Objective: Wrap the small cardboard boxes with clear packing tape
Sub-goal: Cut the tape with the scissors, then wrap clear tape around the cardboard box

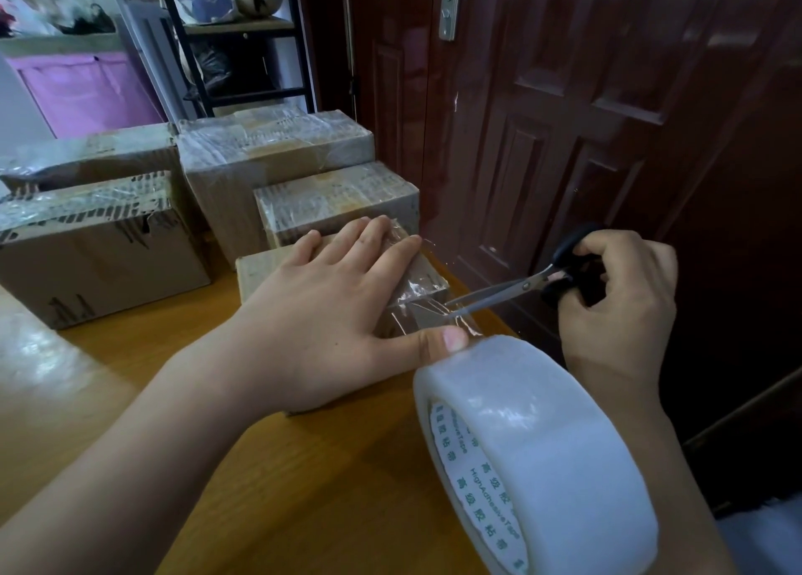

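A: Surface, room?
B: Wooden table [304,466]; taped boxes [277,149] stacked behind; dark door [564,97] right; shelf [243,27] beyond.
A: Hands?
B: Left hand [330,314] spread flat, pressing the small box [260,271] at the table edge. Right hand [620,305] grips scissors [520,288], blades at the tape strip [460,318]. Tape roll [542,453] nearest.

Black-handled scissors [531,286], milky-white tape roll [538,453] with green print, brown boxes [100,262], seemingly dark-red door [564,97]

The tape roll's [534,453] white inner core reads "HighAdhesiveTape" in green, beside Chinese characters.
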The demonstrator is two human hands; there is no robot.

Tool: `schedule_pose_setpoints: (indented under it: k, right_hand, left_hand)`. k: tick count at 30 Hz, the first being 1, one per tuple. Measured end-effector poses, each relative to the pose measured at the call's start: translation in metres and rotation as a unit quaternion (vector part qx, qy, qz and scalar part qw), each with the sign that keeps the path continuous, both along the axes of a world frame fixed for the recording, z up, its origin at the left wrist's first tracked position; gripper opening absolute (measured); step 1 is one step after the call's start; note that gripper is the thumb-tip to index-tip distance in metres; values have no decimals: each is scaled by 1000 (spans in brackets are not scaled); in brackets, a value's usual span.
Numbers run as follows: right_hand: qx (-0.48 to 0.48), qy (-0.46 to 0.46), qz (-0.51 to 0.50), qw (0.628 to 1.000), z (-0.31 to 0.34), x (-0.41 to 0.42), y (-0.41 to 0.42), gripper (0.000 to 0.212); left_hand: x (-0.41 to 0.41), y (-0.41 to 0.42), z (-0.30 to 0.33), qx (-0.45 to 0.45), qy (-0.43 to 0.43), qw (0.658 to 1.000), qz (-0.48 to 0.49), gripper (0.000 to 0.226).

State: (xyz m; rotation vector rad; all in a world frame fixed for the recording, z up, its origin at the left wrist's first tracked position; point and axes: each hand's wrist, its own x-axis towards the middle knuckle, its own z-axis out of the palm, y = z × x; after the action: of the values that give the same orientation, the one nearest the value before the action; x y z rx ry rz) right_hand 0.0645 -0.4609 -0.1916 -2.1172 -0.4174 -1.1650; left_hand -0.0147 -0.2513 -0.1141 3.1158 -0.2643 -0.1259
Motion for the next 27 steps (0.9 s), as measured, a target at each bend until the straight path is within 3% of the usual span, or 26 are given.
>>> schedule_pose_setpoints:
  k: [20, 24, 27]
  right_hand:
    - [23, -10, -61, 998, -4, 7, -7, 30]
    - [125, 49, -87, 987, 0, 3, -10, 31]
    - [106, 130, -87, 982, 4, 7, -10, 29]
  left_hand:
    - [0, -1, 0, 5, -1, 1000, -2, 111]
    - [0, -1, 0, 11, 4, 1000, -2, 113]
    - [1, 0, 0, 16, 4, 1000, -3, 114]
